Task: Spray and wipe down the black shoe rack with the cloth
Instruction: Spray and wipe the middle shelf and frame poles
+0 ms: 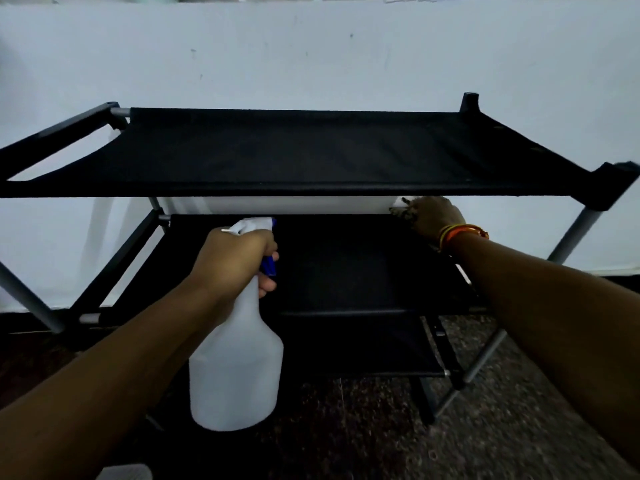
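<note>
The black shoe rack (294, 154) fills the middle of the view, with fabric shelves on a grey and black tube frame. My left hand (232, 258) grips the neck of a white spray bottle (237, 368) with a blue trigger, held in front of the second shelf. My right hand (429, 216) reaches under the top shelf at the far right of the second shelf. It holds a white cloth (400, 202), of which only a small corner shows past the fingers.
A white wall (311, 57) stands right behind the rack. The floor (381, 427) is dark and speckled. Grey frame legs (575, 233) slant out at both sides. A pale object (124, 472) shows at the bottom edge.
</note>
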A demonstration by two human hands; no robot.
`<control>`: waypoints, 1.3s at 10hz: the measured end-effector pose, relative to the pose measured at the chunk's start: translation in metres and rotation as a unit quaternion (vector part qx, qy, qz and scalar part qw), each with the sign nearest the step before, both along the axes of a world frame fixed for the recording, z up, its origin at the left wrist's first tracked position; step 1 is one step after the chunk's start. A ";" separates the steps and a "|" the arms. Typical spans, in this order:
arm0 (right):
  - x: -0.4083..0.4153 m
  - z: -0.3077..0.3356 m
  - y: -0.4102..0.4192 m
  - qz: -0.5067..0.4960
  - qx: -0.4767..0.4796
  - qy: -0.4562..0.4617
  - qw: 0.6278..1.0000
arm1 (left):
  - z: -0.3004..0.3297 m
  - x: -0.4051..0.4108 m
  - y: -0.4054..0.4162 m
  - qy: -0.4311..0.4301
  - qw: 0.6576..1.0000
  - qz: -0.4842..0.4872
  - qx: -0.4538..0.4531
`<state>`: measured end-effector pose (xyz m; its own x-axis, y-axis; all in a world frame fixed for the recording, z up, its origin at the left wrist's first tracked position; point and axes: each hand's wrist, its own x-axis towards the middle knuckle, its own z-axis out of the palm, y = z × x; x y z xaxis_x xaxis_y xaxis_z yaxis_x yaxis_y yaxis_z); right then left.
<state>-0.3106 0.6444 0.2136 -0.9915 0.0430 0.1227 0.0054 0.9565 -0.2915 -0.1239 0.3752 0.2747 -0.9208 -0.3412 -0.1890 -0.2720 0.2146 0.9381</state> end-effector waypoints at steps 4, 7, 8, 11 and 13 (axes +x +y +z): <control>0.072 0.056 0.030 -0.035 0.054 -0.007 0.998 | -0.005 -0.016 0.102 -0.013 0.991 -0.126 0.051; 0.060 0.057 0.047 -0.068 -0.009 -0.051 0.996 | 0.004 -0.028 0.142 -0.003 0.985 -0.166 0.049; 0.051 0.054 0.048 -0.063 0.015 -0.055 0.996 | 0.009 -0.027 0.149 -0.012 0.984 -0.170 0.053; 0.089 0.046 0.028 -0.077 0.038 -0.115 0.990 | -0.010 -0.014 0.147 -0.042 0.976 -0.190 0.095; 0.099 0.033 0.020 -0.105 -0.029 -0.051 0.993 | -0.014 -0.015 0.139 -0.031 0.974 -0.175 0.140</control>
<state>-0.2112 0.6644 0.2469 -0.9672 0.2537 0.0131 0.2349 0.9129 -0.3339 -0.1387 0.5141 0.2605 -0.9553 0.0649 -0.2886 -0.2862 0.0433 0.9572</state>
